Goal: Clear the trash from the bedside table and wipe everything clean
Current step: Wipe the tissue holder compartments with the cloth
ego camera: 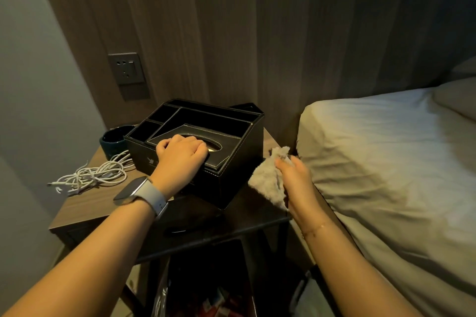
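A black leather organiser box (231,136) with a tissue slot and several open compartments stands on the wooden bedside table (85,203). My left hand (180,154), with a watch on the wrist, grips the box at the tissue slot, fingers curled into the opening. My right hand (296,177) holds a crumpled beige cloth (268,180) against the box's right front corner, just above the table's right edge. A dark flat object (190,226) lies on the table in front of the box, in shadow.
A tangle of white cables (90,175) lies at the table's left. A dark teal cup (113,139) stands behind them. A wall socket (126,69) is above. The bed (386,162) adjoins on the right. A bin with a bag of trash (211,291) sits below the table.
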`<state>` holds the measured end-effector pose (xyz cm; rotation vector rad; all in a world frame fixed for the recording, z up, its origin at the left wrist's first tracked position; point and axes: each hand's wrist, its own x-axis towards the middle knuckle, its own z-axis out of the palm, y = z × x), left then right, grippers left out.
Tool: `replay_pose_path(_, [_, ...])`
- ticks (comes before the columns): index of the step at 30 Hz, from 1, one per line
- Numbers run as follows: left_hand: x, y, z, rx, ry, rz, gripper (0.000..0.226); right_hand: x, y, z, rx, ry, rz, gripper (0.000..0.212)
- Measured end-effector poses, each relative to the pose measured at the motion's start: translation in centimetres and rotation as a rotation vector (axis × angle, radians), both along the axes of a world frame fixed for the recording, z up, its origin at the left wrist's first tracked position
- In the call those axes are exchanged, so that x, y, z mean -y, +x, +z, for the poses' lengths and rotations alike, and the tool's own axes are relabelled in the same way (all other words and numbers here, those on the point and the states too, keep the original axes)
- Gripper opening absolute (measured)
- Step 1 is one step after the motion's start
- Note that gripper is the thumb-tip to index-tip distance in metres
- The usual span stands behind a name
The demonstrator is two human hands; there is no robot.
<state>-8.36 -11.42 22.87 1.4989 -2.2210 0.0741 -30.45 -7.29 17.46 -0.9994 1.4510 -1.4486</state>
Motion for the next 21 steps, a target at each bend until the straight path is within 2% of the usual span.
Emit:
replay_pose_path(3, [0.1, 0.0, -0.1, 0.013, 0.011, 0.04, 0.05, 1.1, 3.9, 0.2, -0.244, 0.007, -0.096, 0.014])
replay_pose_path(5, [0.3, 0.0, -0.1, 0.034, 0.013, 0.047, 0.051, -0.7, 6.5, -0.1, -0.3, -0.019, -0.14, 0.018])
replay_pose_path(10, [0.0, 0.0, -0.2, 0.043, -0.006, 0.039, 0.044, -6.3, 7.7, -3.5, -0.089, 0.04, 0.149, 0.009])
replay_pose_path(13, [0.0, 0.1, -0.2, 0.002, -0.004, 0.036, 0.038, -6.9, 4.5, -1.8, 0.085, 0.155, 0.25, 0.011])
replay_pose_path(14, [0.0, 0.1, -0.1, -0.003, 0.006, 0.039, 0.039, -6.4, 3.1, -0.7, 0.069, 0.116, 0.21, 0.011])
replay_pose_path(17, [0.3, 0.0, -0.1, -0.036, 0.033, 0.057, 0.041, -3.5, 1.3, 1.8, 0.17, -0.089, 0.073, 0.032])
replay_pose_path(21, [0.2, 0.0, -0.1, -0.041, 0.025, 0.074, 0.04, -3.2, 7.2, 0.9, -0.09, -0.325, -0.039, 0.033])
